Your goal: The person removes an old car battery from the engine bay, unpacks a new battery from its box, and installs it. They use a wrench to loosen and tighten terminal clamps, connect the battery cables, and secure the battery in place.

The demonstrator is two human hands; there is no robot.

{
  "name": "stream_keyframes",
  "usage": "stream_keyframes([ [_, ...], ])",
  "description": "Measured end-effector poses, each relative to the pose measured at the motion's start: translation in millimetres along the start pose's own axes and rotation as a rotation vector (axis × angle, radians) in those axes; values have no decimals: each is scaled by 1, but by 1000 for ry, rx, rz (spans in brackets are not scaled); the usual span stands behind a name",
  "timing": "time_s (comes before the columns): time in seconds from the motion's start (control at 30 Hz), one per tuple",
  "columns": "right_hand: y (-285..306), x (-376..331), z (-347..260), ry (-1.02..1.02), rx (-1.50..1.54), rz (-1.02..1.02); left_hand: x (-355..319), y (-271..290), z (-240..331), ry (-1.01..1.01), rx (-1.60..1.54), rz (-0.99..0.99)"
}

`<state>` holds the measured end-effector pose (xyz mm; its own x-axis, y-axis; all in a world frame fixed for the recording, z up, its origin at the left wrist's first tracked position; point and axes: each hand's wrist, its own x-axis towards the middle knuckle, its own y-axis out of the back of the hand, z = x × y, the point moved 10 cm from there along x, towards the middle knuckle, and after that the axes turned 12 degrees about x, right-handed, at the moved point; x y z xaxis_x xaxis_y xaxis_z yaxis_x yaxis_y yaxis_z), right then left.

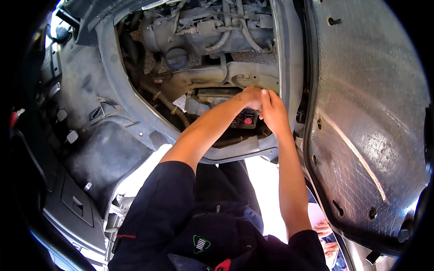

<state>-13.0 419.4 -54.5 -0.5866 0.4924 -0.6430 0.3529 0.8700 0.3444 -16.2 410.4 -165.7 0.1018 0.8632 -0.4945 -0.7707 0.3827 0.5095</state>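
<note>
Both of my hands meet over the right end of a dark car battery (238,119) with a red mark on its top, low in the engine bay. My left hand (252,97) is closed, its fingers turned down toward the battery's far right corner. Against it from the right presses my right hand (274,110), also closed, with its thumb laid along the top. Whatever the fingers grip is hidden between and beneath them. A grey plastic cover (196,107) sits at the battery's left end, by my left forearm.
An engine (208,31) with hoses and a round black cap (176,58) lies beyond. The metal bay rim (135,110) surrounds the opening. On the right stands a large raised metal panel (366,113). Another person's hands (323,229) hold something pale at the lower right.
</note>
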Motion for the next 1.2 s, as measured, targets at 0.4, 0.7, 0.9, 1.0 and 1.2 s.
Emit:
stream_keyframes([
  [0.4, 17, -14, 17, -291, -117, -182, 2, 0, -1, 28, -199, 2],
  [0.7, 19, -10, 37, -380, 96, -129, 8, -10, -3, 57, -105, 13],
  [0.9, 15, 8, 27, -249, -198, -252, -6, 0, 8, 11, 5, -69],
  [1.0, 11, 15, 11, -170, 78, -50, -1, -5, -6, 121, -80, 7],
  [1.2, 24, -21, 35, -405, -494, -300, 4, -12, -2, -59, -149, -73],
])
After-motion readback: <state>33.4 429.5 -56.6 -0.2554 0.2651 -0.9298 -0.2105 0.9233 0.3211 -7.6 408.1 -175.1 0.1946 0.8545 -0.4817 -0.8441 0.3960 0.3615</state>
